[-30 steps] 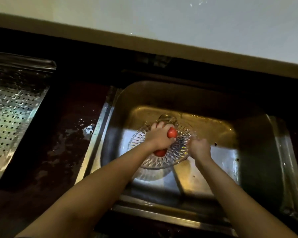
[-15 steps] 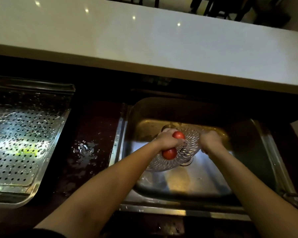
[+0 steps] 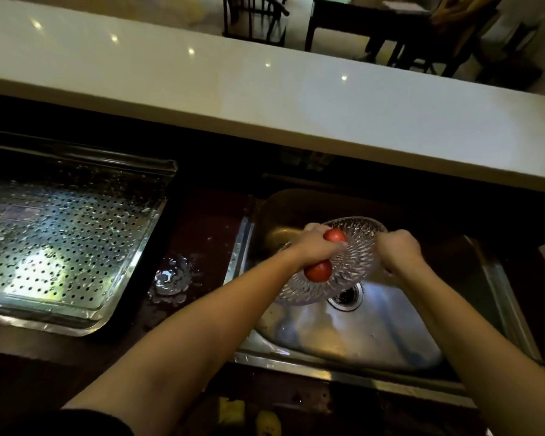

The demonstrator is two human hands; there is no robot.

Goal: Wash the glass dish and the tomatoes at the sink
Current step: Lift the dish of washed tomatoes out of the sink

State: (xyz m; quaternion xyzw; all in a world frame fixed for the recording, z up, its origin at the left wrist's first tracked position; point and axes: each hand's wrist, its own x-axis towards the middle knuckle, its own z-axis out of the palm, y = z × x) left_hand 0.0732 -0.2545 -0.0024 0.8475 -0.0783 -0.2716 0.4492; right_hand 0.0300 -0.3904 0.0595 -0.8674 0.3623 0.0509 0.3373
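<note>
Curling round two round red tomatoes at once, my left grip (image 3: 315, 247) is pinching them together over the sink. The far tomato (image 3: 335, 236) is poking out past the knuckles and the near tomato (image 3: 318, 272) is bulging out under the heel of the grip. My right grip (image 3: 398, 251) is clamping its curled fingers on the right-hand rim of a clear, round cut-glass dish (image 3: 356, 258) with a rayed pattern. It is holding the dish tilted above the basin of the stainless steel sink (image 3: 359, 335), far rim higher than near rim. On my feed both tomatoes are lying against the dish's left half, though I cannot tell whether they are touching the glass. The round metal drain (image 3: 345, 298) is showing just under the dish's near edge.

The sink is sitting in a dark worktop (image 3: 202, 221). A splash of water (image 3: 170, 278) is lying just left of the sink's left rim. Towards the worktop's left edge a perforated stainless steel tray (image 3: 76, 234), dotted with drops, is resting flat. A long pale raised counter (image 3: 265, 89) is running behind the worktop's far edge, with dark wooden chairs (image 3: 255, 17) standing beyond it. Small yellow objects (image 3: 232, 410) are showing at the near edge, too dim for me to identify.
</note>
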